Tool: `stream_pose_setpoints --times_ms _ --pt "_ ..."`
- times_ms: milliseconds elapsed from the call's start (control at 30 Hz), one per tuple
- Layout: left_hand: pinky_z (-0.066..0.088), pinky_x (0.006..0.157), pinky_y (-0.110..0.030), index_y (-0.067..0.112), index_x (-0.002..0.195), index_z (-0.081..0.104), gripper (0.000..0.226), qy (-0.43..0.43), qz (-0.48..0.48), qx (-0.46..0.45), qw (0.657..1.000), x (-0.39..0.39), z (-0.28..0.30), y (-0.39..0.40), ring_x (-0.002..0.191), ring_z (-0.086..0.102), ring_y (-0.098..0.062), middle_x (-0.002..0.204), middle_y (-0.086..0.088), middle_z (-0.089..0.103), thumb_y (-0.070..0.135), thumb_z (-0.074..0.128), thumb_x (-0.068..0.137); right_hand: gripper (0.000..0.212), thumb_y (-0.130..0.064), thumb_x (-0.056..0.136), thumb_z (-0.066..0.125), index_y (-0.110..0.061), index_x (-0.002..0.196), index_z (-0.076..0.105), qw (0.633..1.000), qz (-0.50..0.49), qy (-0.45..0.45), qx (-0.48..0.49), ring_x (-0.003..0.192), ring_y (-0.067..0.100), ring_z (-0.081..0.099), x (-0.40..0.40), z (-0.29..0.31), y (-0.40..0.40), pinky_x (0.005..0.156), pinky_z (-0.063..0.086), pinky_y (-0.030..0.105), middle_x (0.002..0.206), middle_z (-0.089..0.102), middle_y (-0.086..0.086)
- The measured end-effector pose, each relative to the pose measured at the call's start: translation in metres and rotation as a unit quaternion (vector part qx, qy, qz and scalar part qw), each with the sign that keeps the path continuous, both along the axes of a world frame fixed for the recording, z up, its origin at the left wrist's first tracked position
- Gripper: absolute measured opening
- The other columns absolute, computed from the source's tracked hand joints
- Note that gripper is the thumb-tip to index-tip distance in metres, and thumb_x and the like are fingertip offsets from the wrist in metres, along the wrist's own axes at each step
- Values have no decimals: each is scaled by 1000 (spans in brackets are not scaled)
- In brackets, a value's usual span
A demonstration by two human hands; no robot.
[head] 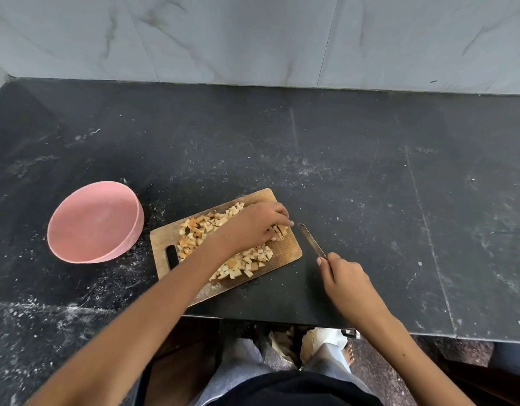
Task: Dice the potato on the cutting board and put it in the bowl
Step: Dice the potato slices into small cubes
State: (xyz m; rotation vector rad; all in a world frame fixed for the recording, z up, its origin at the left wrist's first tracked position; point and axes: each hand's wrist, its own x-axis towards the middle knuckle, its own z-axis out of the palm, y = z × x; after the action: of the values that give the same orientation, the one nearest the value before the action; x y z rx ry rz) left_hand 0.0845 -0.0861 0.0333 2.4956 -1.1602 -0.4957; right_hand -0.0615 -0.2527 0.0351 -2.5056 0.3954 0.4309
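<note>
The left hand (254,222) covers the middle of the cutting board (285,253) and hides part of the potato pieces (200,227), its fingertips buried in the uncut strips. The knife (311,240) handle disappears inside the right hand (345,276). Both forearms run off the bottom edge.

The dark counter (340,142) lies open far of and right of the cutting board (285,253). Between board and pink bowl (95,224) on the left runs a narrow bare strip. The left hand (253,224) and forearm cross the board over the potato dice (200,230); the knife (311,240) lies just off its right edge.
</note>
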Motion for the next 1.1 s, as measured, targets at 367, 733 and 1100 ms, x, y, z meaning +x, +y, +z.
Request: stream_pose_setpoints --times_ms 367,733,1100 --pt "52 67 -31 8 78 76 11 -78 17 -78 994 -5 -14 7 73 51 -9 84 0 63 17 74 83 33 -34 102 33 -18 76 42 999 -12 20 30 65 18 51 12 -3 14 60 39 34 72 52 1" --pt "44 71 -31 11 67 73 10 -158 285 -131 936 -46 -34 -12 70 53 -17 71 -1 58 12 81 73 29 -32 103 30 -12 88 45 999 -5 25 22 73 24 54 40 -6 38 64 41 33 82 55 6" --pt "48 72 -33 9 71 75 5 -164 299 -130 931 -50 -39 -12 74 53 -18 74 -2 57 8 76 76 15 -20 103 29 -13 92 36 995 34 68 -64 90 32 59 39 -3 40 66 39 35 98 60 14"
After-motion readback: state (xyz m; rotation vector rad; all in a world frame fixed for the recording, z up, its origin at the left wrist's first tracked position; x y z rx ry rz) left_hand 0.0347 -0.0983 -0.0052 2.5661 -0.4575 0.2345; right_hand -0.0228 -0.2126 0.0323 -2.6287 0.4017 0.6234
